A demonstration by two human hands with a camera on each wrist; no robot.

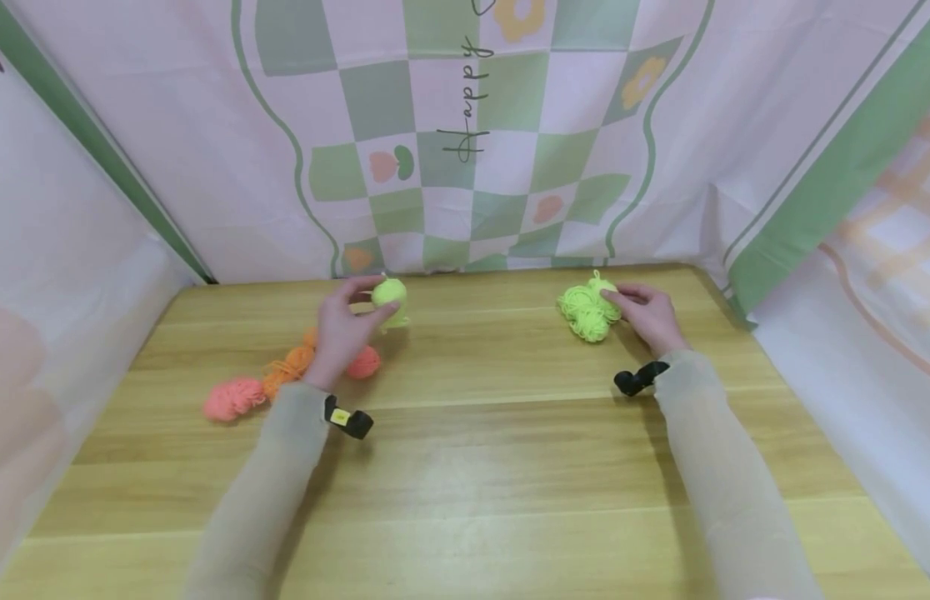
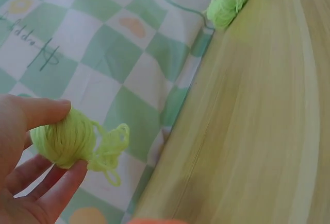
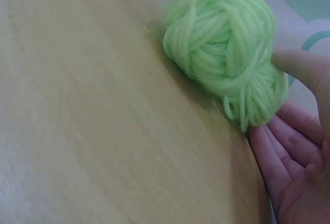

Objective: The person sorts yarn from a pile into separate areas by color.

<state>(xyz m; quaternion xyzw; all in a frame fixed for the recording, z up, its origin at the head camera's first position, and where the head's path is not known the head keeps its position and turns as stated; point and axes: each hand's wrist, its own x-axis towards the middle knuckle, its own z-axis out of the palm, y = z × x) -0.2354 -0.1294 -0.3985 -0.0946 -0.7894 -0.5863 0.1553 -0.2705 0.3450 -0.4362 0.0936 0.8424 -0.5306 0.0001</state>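
On the wooden surface (image 1: 480, 433), the left hand (image 1: 343, 333) pinches a small lime-green yarn ball (image 1: 390, 293) lifted above the orange and pink yarn bundles (image 1: 285, 375), while the right hand (image 1: 648, 317), fingers relaxed, touches the larger lime-green yarn skein (image 1: 587, 310) lying near the far edge, so green sorting looks underway, not finished.

Wooden table (image 1: 495, 467) fills the lower frame, pale plank grain. Left of centre: pink yarn bundle (image 1: 232, 398), orange yarn (image 1: 288, 367) just beside it, another pink ball (image 1: 364, 362) further right. Checked green-and-pink backdrop cloth (image 1: 465, 150) across the upper frame.
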